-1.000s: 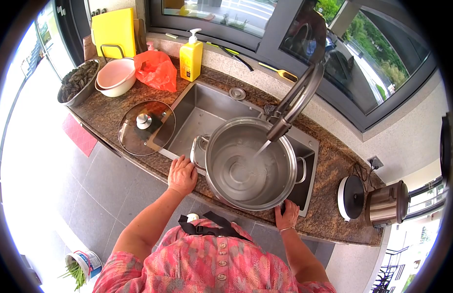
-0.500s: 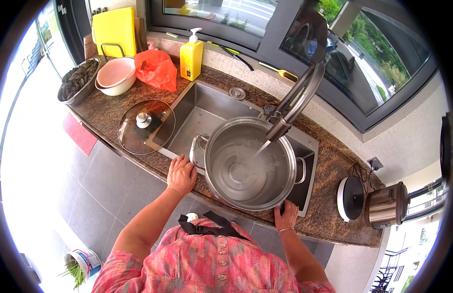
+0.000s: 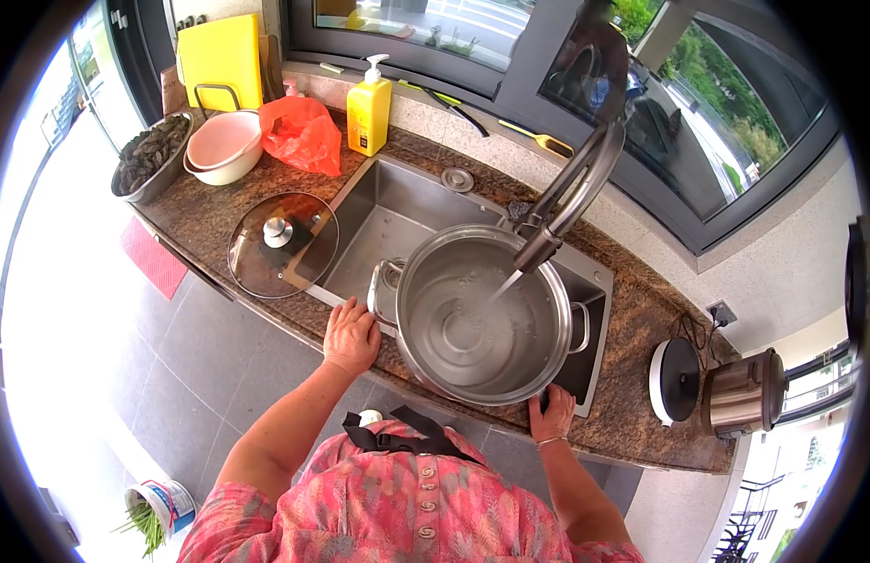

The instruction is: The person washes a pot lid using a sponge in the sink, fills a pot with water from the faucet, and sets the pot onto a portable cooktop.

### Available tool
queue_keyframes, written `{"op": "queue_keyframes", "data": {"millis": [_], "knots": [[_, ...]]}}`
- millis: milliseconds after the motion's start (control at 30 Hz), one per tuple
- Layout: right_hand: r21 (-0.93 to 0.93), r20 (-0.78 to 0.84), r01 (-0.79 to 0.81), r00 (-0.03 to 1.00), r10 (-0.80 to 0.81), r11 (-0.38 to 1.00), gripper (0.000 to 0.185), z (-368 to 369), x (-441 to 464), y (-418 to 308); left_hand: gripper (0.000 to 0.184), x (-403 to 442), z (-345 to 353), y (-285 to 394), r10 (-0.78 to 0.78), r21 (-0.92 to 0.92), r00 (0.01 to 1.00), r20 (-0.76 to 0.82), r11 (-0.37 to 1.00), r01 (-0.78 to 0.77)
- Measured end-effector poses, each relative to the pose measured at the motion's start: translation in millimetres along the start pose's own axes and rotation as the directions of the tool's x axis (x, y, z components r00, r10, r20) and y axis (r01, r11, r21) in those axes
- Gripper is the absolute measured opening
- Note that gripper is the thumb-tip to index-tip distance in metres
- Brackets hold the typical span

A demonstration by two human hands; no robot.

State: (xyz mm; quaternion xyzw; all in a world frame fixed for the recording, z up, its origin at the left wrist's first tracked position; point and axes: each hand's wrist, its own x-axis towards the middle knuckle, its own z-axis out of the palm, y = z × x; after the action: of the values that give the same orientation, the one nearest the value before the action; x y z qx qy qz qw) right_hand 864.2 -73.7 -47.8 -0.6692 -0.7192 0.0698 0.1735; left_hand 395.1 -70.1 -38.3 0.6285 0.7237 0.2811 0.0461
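Note:
A large steel pot [image 3: 435, 364] with two side handles stands over the sink [image 3: 360, 230], partly filled with water. From the faucet [image 3: 540, 248] a stream runs into it. My left hand [image 3: 351, 336] lies open on the counter's front edge, its fingertips close to the pot's left handle [image 3: 382, 293]. On the right, my right hand [image 3: 552, 415] rests at the sink's front rim beside the pot, thumb and fingers apart. A dark patch shows between its thumb and fingers; I cannot tell what it is.
A glass lid [image 3: 308, 267] lies left of the sink, overlapping its edge. Behind are a red plastic bag [image 3: 301, 136], a yellow pump bottle [image 3: 367, 113], pink and white bowls [image 3: 221, 145] and a metal basin [image 3: 153, 183]. A cooker [image 3: 743, 392] stands at the right end.
Both hands stay in place, and water keeps running into the pot. The whole view has shifted very slightly.

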Motion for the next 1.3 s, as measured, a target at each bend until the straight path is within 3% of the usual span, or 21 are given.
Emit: {"op": "queue_keyframes", "data": {"millis": [900, 1200, 1300], "knots": [[0.031, 0.018, -0.016, 1.0, 0.015, 0.999, 0.051, -2.4, 1.9, -0.8, 0.027, 2.5, -1.2, 1.7, -0.004, -0.023, 1.0, 0.022, 1.0, 0.004], [0.122, -0.07, 0.01, 0.998, -0.002, 0.992, 0.048, 0.3, 0.4, 5.3, 0.021, 6.0, 17.9, -11.8, -0.074, -0.066, 0.996, -0.043, 0.995, 0.071], [0.156, -0.121, 0.043, 0.992, -0.024, 0.987, 0.044, -3.7, 0.5, 5.2, 0.022, 7.8, 5.2, 7.2, -0.075, -0.01, 0.997, 0.009, 0.997, 0.075]]}}
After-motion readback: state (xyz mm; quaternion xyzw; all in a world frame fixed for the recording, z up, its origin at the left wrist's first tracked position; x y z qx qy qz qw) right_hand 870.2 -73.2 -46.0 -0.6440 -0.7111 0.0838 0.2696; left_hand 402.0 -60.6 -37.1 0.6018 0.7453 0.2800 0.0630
